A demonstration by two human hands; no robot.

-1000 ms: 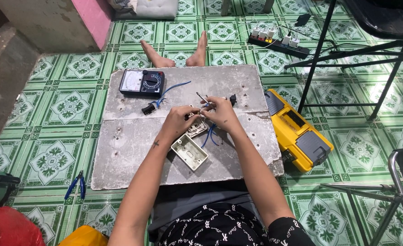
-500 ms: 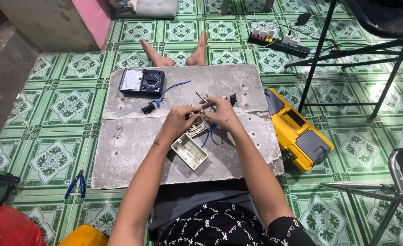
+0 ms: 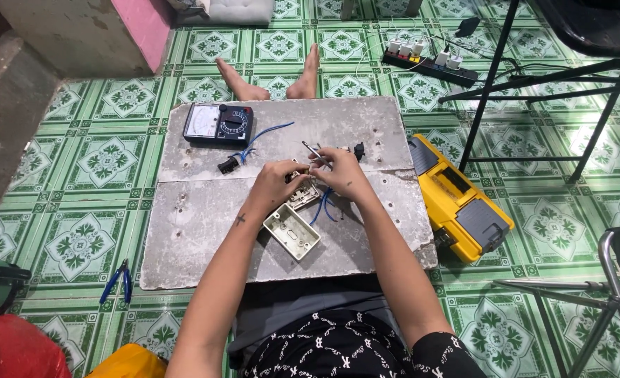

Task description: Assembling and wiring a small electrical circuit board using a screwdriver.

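Pinching a small cream switch insert (image 3: 303, 190) between fingers and thumb, the left hand (image 3: 276, 183) is steadying it above the open cream plastic wall box (image 3: 292, 231) lying on the grey board (image 3: 198, 231). Beside it, the right hand (image 3: 339, 173) is gripping a thin metal screwdriver (image 3: 313, 152), working at the insert. Its tip could be slipping, nicking the blue wires (image 3: 322, 204).
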